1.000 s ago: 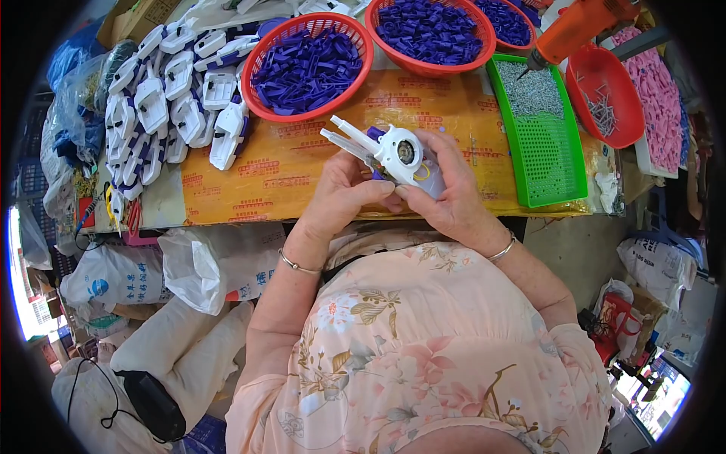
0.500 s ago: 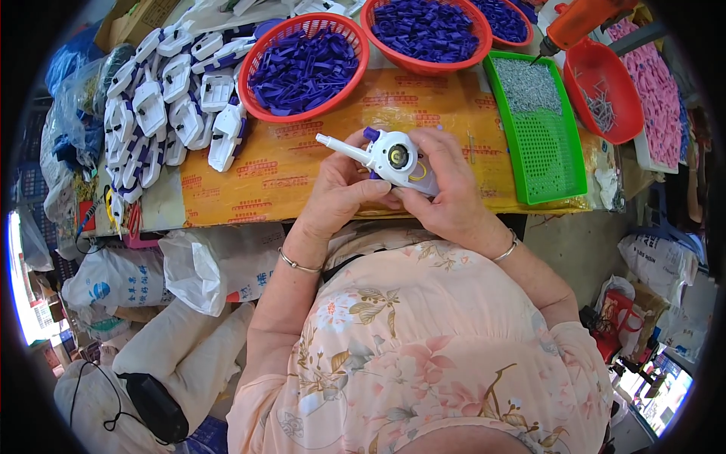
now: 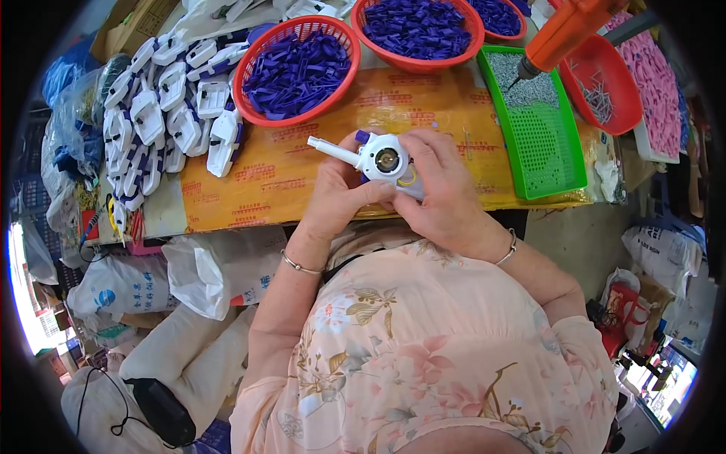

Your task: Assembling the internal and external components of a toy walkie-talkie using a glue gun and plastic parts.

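Close to the table's front edge, both my hands hold a white plastic toy body (image 3: 387, 157). It has a pale tube pointing to the upper left, a small purple piece on top, and a round opening with a metallic part inside. A thin yellow wire shows at its right side. My left hand (image 3: 336, 198) is closed round its left and lower side, thumb along the lower edge. My right hand (image 3: 442, 185) wraps its right side, fingers over the top. The undersides of the toy and several fingertips are hidden.
Red baskets of purple plastic parts (image 3: 296, 74) stand at the back. A heap of white-and-purple assemblies (image 3: 147, 117) lies left. To the right are a green tray (image 3: 538, 151) of small screws, an orange power screwdriver (image 3: 571, 34) hanging over it, and a red bowl (image 3: 612, 94) with metal pins.
The toy body and both hands have shifted slightly left. The left thumb has moved up against the toy's lower edge. The screwdriver appears lower and further left in the picture.
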